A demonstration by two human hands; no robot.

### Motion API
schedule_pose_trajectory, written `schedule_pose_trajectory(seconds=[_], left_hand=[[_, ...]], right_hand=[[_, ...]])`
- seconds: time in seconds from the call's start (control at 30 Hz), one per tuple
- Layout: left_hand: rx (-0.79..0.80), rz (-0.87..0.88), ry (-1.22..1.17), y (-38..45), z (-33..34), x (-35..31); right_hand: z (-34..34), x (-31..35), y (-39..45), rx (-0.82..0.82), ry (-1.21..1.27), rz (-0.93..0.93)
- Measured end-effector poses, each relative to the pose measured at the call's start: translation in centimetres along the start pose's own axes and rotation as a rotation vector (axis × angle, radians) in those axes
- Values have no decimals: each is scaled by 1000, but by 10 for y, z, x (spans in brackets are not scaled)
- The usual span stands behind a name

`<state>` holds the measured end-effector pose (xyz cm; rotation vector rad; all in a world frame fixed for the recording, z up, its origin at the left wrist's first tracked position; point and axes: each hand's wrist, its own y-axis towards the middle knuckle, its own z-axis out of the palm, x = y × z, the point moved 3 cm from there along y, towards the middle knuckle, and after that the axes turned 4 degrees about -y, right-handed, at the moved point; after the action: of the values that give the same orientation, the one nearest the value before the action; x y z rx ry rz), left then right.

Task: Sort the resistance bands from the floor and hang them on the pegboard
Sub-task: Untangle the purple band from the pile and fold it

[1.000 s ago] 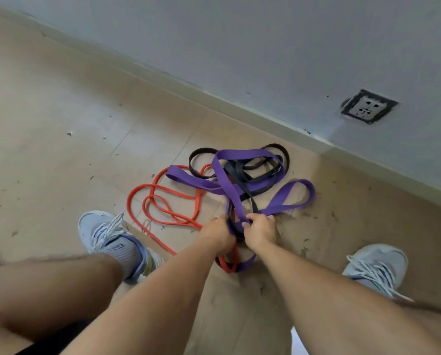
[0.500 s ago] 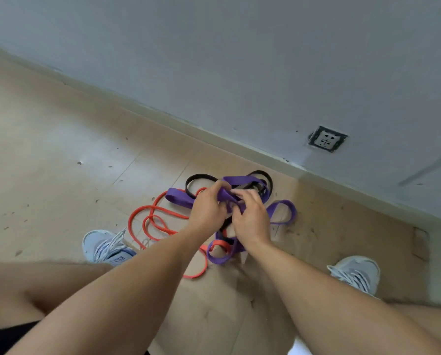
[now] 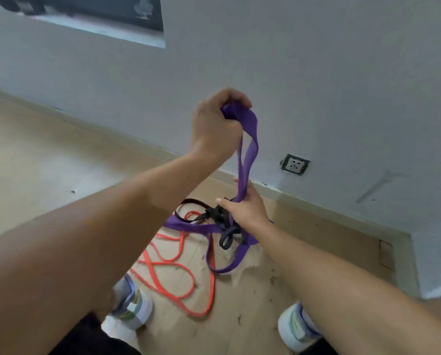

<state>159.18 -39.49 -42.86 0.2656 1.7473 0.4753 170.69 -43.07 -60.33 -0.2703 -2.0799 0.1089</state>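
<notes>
My left hand (image 3: 215, 126) grips the purple band (image 3: 249, 149) high above the tangle (image 3: 219, 219) while my right hand (image 3: 245, 208) pinches it lower, so I pull slowly to free it.

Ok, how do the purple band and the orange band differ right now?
The purple band is wide and lifted, gripped by the left hand and right hand; the orange band is narrow, untouched, lying on the floor. Both are looped.
</notes>
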Motion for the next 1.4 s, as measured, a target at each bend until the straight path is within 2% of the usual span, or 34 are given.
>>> schedule_pose_trajectory(seconds=[0.13,0.27,0.4,0.5,0.6,0.67,0.73,0.83,1.0,1.2,1.4], left_hand=[[-20,18,21,40,-34,-31],[-27,-116,312,63,-79,-6],[242,-339,413,56,-96,53],[522,-345,592,22,-72,80],[805,-370,789,-5,-50,90],[854,-421,830,-12,-45,88],[863,-456,740,-16,-42,84],[864,-370,501,-23,-35,77],[790,-244,436,-23,-28,80],[882,-375,456,-25,-32,89],[888,-500,358,-31,-35,88]], right_hand=[[-37,32,22,-48,35,-20],[-103,95,50,-200,-35,-230],[-147,164,50,-372,-271,-572],[-131,173,33,-271,-537,-752],[-92,134,23,-80,-682,-676],[-72,108,21,70,-703,-530],[-65,95,27,157,-687,-426],[-64,99,34,183,-605,-432],[-59,103,32,226,-536,-518],[-60,91,35,211,-614,-622],[-64,85,36,172,-605,-624]])
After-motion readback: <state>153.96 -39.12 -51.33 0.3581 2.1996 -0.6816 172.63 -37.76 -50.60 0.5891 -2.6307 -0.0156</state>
